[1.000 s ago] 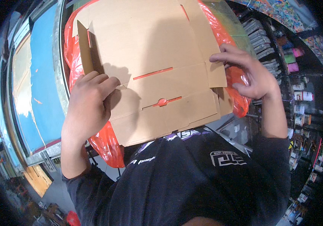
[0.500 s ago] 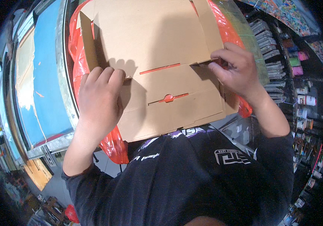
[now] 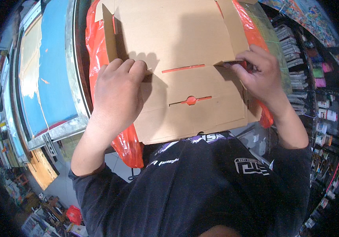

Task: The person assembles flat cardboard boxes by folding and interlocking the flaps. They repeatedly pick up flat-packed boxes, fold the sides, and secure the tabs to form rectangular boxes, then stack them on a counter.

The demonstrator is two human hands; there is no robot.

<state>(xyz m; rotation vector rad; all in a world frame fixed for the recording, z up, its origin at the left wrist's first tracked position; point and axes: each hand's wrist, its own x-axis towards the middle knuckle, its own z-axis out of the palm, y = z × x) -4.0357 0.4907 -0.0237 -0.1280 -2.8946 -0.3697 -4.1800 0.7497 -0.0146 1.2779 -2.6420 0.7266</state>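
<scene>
A partly folded brown cardboard box (image 3: 177,43) lies before me, its side walls raised and its front panel (image 3: 201,118) stretched flat toward my body. Through a long slot and a slot with a round cut-out, red shows from underneath. My left hand (image 3: 120,89) is closed on the left front corner flap, back of the hand up; its thumb is hidden. On the other side my right hand (image 3: 261,73) pinches the right corner flap (image 3: 228,62) between thumb and fingers, bending it inward.
Red plastic sheeting (image 3: 128,148) lies under the box and sticks out at both sides. To the left stands a framed screen (image 3: 58,71) with a blue surface. Several grey clamp-like bars (image 3: 294,59) line the right, beside shelves of small tubs (image 3: 327,114).
The box and both hands sit slightly farther right in the picture, as does the background. Both hands keep their hold on the corner flaps, and the right flap shows more beside the fingers.
</scene>
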